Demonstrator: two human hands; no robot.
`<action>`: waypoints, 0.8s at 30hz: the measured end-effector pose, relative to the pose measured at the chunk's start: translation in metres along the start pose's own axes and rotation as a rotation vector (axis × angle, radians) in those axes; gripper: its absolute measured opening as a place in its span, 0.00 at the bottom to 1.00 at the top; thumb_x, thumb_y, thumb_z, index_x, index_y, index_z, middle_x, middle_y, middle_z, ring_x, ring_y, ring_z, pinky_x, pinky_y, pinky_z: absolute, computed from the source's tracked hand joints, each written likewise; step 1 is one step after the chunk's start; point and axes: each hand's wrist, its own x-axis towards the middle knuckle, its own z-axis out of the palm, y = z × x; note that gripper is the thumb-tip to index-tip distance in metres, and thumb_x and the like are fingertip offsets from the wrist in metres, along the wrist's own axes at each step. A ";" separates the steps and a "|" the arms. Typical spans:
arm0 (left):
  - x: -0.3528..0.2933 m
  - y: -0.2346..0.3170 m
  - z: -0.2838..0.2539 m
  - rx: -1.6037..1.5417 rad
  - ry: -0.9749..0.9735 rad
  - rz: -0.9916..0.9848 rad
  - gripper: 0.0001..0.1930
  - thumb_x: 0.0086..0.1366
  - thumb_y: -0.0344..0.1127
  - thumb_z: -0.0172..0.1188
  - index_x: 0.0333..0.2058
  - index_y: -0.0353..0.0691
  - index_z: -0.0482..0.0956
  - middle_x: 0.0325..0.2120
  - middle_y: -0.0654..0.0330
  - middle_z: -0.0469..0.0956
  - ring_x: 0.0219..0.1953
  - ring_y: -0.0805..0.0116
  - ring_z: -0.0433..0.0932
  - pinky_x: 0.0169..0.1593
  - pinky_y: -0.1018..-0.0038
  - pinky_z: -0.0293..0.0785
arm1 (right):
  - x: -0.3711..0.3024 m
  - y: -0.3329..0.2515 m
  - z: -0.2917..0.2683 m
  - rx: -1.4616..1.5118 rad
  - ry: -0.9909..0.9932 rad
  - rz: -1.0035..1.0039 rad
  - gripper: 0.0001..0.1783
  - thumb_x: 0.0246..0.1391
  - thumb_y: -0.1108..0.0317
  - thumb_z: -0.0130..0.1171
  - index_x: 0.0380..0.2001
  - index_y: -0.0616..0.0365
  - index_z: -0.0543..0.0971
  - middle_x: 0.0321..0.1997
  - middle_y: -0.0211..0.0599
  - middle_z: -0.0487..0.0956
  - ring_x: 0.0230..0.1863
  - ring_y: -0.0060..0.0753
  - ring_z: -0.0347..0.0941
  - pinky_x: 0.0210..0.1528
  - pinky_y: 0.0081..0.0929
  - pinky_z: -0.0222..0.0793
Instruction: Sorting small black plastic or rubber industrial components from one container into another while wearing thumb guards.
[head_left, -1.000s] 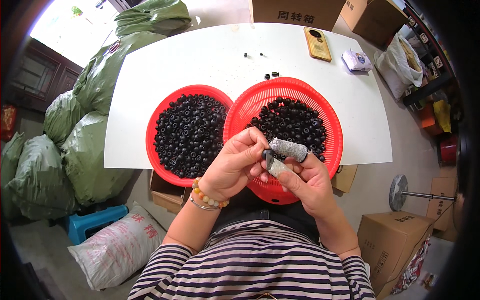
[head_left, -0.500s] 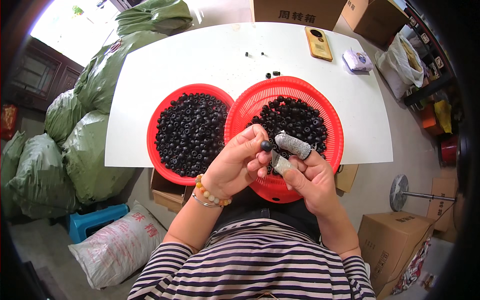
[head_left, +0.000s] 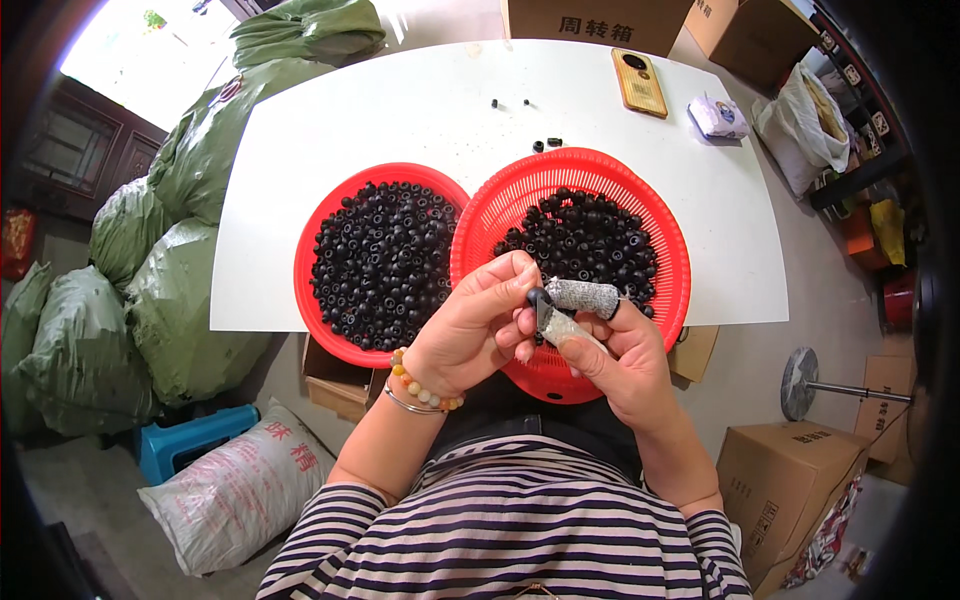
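Between the thumb and fingers of my left hand point(head_left: 482, 318) is a small, round black part point(head_left: 538, 297). My right hand point(head_left: 630, 362) grips a small blade with a pale wrapped handle point(head_left: 568, 332), thumb on the wrapping. The blade's tip lies against the black part or very close to it. A grey, speckled sleeve point(head_left: 588, 297) covers my right index finger, which reaches toward the part. Both hands are over the near edge of a red slotted basket point(head_left: 676, 250) containing many black parts. A red basin point(head_left: 306, 290) full of similar parts stands at its left.
A white table point(head_left: 330, 130) carries a yellow phone point(head_left: 640, 84), a purple-white packet point(head_left: 718, 117) and several loose black pieces point(head_left: 554, 142). Green sacks point(head_left: 190, 290) are piled at the left, beside a blue stool point(head_left: 195, 440). Cardboard boxes point(head_left: 790, 480) stand at the right.
My right hand's sleeved finger and blade have tilted and closed in on the black part. The left hand stays nearly where it was, still holding the part.
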 end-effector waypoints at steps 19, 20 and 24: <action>0.002 0.002 -0.001 -0.089 0.028 -0.063 0.04 0.63 0.33 0.44 0.31 0.40 0.62 0.16 0.66 0.64 0.10 0.87 0.56 0.17 0.87 0.66 | -0.003 0.010 -0.006 0.031 0.164 0.078 0.19 0.51 0.71 0.52 0.47 0.62 0.66 0.29 0.23 0.70 0.24 0.08 0.60 0.25 0.07 0.54; 0.002 0.003 0.000 -0.078 0.038 -0.064 0.04 0.63 0.33 0.44 0.31 0.40 0.62 0.15 0.66 0.64 0.10 0.87 0.56 0.17 0.87 0.66 | -0.004 0.010 -0.007 0.017 0.139 0.073 0.19 0.52 0.71 0.52 0.48 0.62 0.66 0.32 0.23 0.71 0.27 0.08 0.61 0.29 0.08 0.58; 0.002 0.001 0.002 -0.024 0.069 -0.046 0.05 0.63 0.34 0.45 0.31 0.40 0.63 0.15 0.67 0.65 0.10 0.87 0.56 0.16 0.86 0.67 | -0.003 0.007 -0.006 0.026 0.072 0.066 0.19 0.52 0.74 0.50 0.48 0.64 0.64 0.38 0.31 0.72 0.36 0.15 0.67 0.40 0.13 0.62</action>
